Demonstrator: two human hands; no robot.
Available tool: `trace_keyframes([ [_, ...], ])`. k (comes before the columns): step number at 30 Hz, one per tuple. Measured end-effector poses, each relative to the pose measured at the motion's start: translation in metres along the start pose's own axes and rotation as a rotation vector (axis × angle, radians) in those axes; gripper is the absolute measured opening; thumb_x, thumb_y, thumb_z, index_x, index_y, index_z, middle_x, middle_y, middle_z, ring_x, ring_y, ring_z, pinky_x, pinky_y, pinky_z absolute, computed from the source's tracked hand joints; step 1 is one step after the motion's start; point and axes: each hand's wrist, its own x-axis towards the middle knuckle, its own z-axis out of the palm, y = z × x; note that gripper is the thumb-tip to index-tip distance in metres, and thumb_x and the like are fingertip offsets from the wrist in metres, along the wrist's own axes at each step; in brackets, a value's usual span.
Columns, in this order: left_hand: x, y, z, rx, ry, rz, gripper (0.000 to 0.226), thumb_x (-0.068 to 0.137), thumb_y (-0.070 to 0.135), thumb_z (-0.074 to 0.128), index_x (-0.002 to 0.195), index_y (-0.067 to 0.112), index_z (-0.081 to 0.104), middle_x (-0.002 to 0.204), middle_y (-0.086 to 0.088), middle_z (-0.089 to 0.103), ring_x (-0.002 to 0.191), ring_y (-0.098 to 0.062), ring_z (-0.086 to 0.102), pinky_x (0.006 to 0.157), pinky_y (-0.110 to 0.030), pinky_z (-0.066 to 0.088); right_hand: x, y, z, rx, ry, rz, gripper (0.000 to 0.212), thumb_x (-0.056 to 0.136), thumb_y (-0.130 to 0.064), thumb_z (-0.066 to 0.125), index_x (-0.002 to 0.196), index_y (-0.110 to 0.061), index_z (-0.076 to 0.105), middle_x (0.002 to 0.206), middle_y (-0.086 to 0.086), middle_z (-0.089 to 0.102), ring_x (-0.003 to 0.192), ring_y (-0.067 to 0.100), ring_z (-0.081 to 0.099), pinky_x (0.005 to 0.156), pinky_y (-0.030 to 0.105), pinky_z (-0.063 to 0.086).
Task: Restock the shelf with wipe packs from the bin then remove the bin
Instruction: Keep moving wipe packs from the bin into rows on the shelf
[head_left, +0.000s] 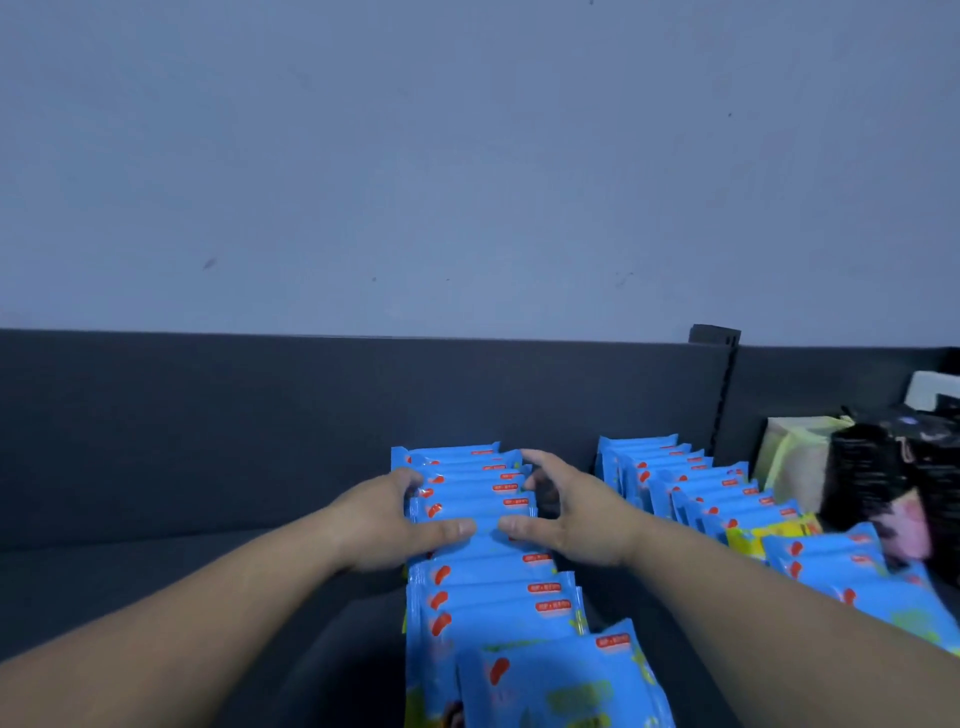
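Blue wipe packs with red marks stand in a row running front to back on the dark shelf. A second row of wipe packs runs along to the right. My left hand clasps the left side of several packs in the middle of the near row. My right hand clasps their right side, fingers curled over the back and thumb at the front. Both thumbs rest on the front pack. The bin is out of view.
The shelf's dark back panel rises behind the rows, with a grey wall above. At the right stand a pale green pack, black packs and a yellow pack. Bare shelf lies to the left.
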Motion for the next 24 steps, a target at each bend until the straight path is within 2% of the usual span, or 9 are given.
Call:
trace_keyframes([
  [2, 0.001, 0.0, 0.0, -0.005, -0.015, -0.001, 0.076, 0.065, 0.07, 0.069, 0.125, 0.03, 0.048, 0.107, 0.021, 0.063, 0.095, 0.001, 0.061, 0.089, -0.022, 0.049, -0.001, -0.001, 0.001, 0.017, 0.01, 0.001, 0.104, 0.056, -0.065, 0.078, 0.143, -0.034, 0.031, 0.119, -0.016, 0.053, 0.105, 0.002, 0.062, 0.093, 0.028, 0.053],
  [5, -0.002, 0.006, -0.001, 0.002, -0.036, -0.025, 0.071, 0.066, 0.068, 0.07, 0.122, 0.029, 0.049, 0.107, 0.019, 0.063, 0.095, -0.001, 0.062, 0.089, -0.023, 0.05, -0.011, -0.008, -0.001, -0.006, 0.02, 0.001, 0.087, 0.07, -0.051, 0.078, 0.142, -0.038, 0.031, 0.116, -0.022, 0.05, 0.106, 0.0, 0.058, 0.089, 0.022, 0.051],
  [7, -0.005, 0.016, 0.0, 0.091, 0.004, -0.038, 0.078, 0.067, 0.071, 0.066, 0.129, 0.026, 0.048, 0.122, 0.011, 0.057, 0.108, -0.008, 0.058, 0.096, -0.028, 0.047, -0.022, -0.01, -0.007, -0.09, 0.052, -0.009, 0.087, 0.072, -0.052, 0.077, 0.144, -0.037, 0.03, 0.121, -0.019, 0.048, 0.113, 0.003, 0.054, 0.097, 0.022, 0.045],
  [10, -0.009, 0.047, 0.011, 0.256, 0.093, -0.01, 0.094, 0.069, 0.077, 0.056, 0.141, 0.021, 0.037, 0.143, 0.001, 0.036, 0.129, -0.018, 0.042, 0.106, -0.033, 0.038, -0.047, -0.007, -0.025, -0.182, 0.096, 0.001, 0.088, 0.075, -0.054, 0.073, 0.147, -0.033, 0.028, 0.137, -0.009, 0.046, 0.12, 0.006, 0.048, 0.103, 0.023, 0.038],
  [15, -0.024, 0.135, 0.06, 0.295, 0.069, 0.185, 0.093, 0.073, 0.077, 0.053, 0.144, 0.021, 0.033, 0.149, -0.001, 0.032, 0.137, -0.02, 0.034, 0.111, -0.034, 0.032, -0.124, 0.02, -0.079, -0.307, 0.212, 0.017, 0.076, 0.077, -0.057, 0.068, 0.143, -0.029, 0.04, 0.139, -0.008, 0.048, 0.126, 0.009, 0.046, 0.105, 0.023, 0.035],
  [20, -0.051, 0.244, 0.146, 0.324, -0.032, 0.35, 0.09, 0.073, 0.077, 0.051, 0.142, 0.021, 0.037, 0.15, -0.005, 0.034, 0.137, -0.023, 0.034, 0.11, -0.037, 0.033, -0.247, 0.084, -0.153, -0.332, 0.345, 0.144, 0.068, 0.078, -0.051, 0.071, 0.137, -0.025, 0.049, 0.132, -0.008, 0.054, 0.102, 0.0, 0.047, 0.09, 0.013, 0.034],
  [22, -0.066, 0.29, 0.191, 0.338, -0.071, 0.425, 0.09, 0.074, 0.076, 0.05, 0.143, 0.02, 0.036, 0.15, -0.005, 0.034, 0.137, -0.024, 0.035, 0.111, -0.035, 0.033, -0.305, 0.117, -0.179, -0.342, 0.391, 0.241, 0.069, 0.079, -0.053, 0.07, 0.138, -0.025, 0.049, 0.135, -0.005, 0.053, 0.113, 0.005, 0.05, 0.095, 0.014, 0.035],
  [24, -0.085, 0.334, 0.24, 0.319, -0.108, 0.49, 0.09, 0.073, 0.077, 0.051, 0.143, 0.021, 0.036, 0.149, -0.005, 0.035, 0.136, -0.023, 0.036, 0.11, -0.034, 0.033, -0.362, 0.152, -0.2, -0.34, 0.41, 0.374, 0.073, 0.077, -0.059, 0.067, 0.14, -0.027, 0.046, 0.138, -0.003, 0.05, 0.125, 0.013, 0.048, 0.104, 0.023, 0.036],
])
